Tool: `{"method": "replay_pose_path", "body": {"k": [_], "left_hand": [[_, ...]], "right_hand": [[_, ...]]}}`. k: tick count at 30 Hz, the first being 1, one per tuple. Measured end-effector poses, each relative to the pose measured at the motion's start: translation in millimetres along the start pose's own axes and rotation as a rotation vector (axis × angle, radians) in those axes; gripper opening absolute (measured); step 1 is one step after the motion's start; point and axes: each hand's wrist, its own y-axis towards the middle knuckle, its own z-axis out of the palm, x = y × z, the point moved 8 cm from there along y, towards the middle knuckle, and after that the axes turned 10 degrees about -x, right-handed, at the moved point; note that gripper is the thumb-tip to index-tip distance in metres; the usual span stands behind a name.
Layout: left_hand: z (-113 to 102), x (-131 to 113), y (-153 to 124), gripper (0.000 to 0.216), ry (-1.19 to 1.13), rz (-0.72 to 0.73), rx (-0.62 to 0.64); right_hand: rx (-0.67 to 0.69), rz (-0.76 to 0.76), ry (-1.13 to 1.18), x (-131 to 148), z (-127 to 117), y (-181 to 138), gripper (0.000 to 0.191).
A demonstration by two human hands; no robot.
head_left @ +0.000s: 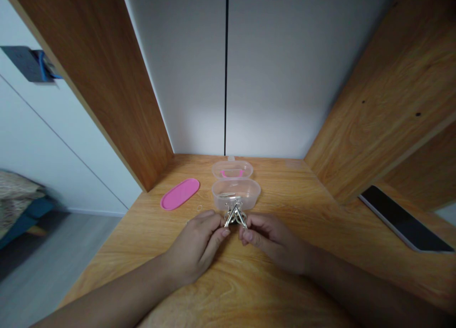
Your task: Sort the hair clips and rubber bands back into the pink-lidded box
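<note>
Both my hands meet in front of a clear plastic box (218, 201). My left hand (204, 242) pinches the left leg of a shiny, silvery metal piece (235, 211) shaped like an upside-down V with ring-like loops; its exact kind is too small to tell. Thumb and fingers of my right hand (270, 238) are closed on its right leg. Something dark shows low between the hands, partly hidden. Inside the open box lie several thin, pale metal items (227, 195). Its clear lid (215, 169), with a pink handle (232, 173), lies open behind it.
A pink oval tray (180, 193) lies left of the box, with a thin pale loop (199, 207) near it. A dark-screened tablet or phone (402, 219) rests at the right. White panels (192, 71) close the back; wooden panels (103, 71) flank the wooden tabletop (228, 295).
</note>
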Motion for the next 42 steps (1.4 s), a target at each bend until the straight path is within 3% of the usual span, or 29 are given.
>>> {"method": "replay_pose_path", "body": {"k": [8,25,31,42], "left_hand": [[8.0,5.2,-3.0,0.028,-0.06,-0.019,0.093],[11.9,-0.2,-3.9,0.032,0.055,-0.004,0.175],[12.9,7.1,-6.8,0.033,0.05,-0.03,0.173],[7.7,15.4,-4.5,0.036,-0.014,-0.14,0.075]], "right_hand": [[0.107,-0.065,-0.041,6.0,4.7,-3.7,0.043],[0.116,-0.035,-0.065,5.2,7.2,-3.0,0.043],[0.115,0.01,-0.103,1.9,7.7,-2.3,0.039],[-0.001,0.09,-0.069,-9.0,-1.6,2.9,0.049]]}}
